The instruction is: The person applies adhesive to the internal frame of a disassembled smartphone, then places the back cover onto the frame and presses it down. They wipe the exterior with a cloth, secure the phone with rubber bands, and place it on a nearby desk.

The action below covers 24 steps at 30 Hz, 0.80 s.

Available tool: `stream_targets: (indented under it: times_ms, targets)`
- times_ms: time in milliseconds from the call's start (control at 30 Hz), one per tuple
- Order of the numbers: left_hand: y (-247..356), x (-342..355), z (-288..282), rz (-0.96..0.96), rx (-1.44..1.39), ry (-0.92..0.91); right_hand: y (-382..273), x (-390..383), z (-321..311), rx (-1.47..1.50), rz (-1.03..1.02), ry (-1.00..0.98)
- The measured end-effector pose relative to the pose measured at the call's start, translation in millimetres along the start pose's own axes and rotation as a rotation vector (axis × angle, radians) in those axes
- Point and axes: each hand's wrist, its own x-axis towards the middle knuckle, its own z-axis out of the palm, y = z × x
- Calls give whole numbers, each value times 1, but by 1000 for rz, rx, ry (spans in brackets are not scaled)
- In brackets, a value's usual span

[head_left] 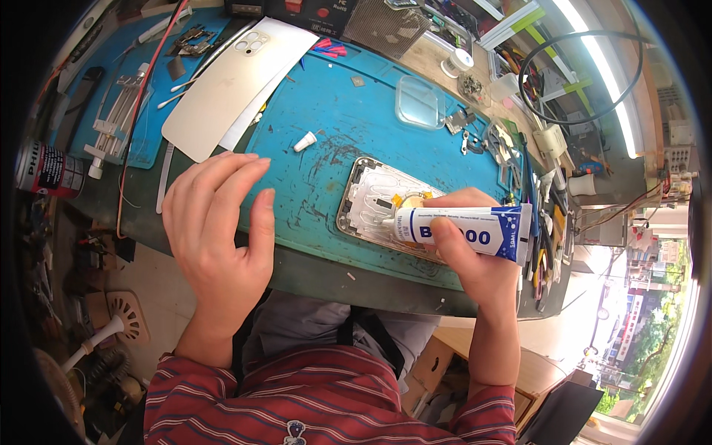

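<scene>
Head view, right hand (pixel 482 276) pinching tube (pixel 483 236), nozzle (pixel 389 222) leftward, axis sideways, left hand (pixel 219 222) half-open

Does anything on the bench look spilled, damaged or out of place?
The blue mat has dark streaks and scuffs, so it looks worn. A small white cap lies loose on it, apart from the tube in the right hand, whose nozzle looks bare. No spill stands out.
</scene>
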Motion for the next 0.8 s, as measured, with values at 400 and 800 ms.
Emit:
stream_targets:
  times_ms: [400,800]
  targets:
    - [0,1,-1,4,-8,4,2,23,8,21,21,79]
    - [-1,0,-1,10,-27,-7,3,31,11,73,11,97]
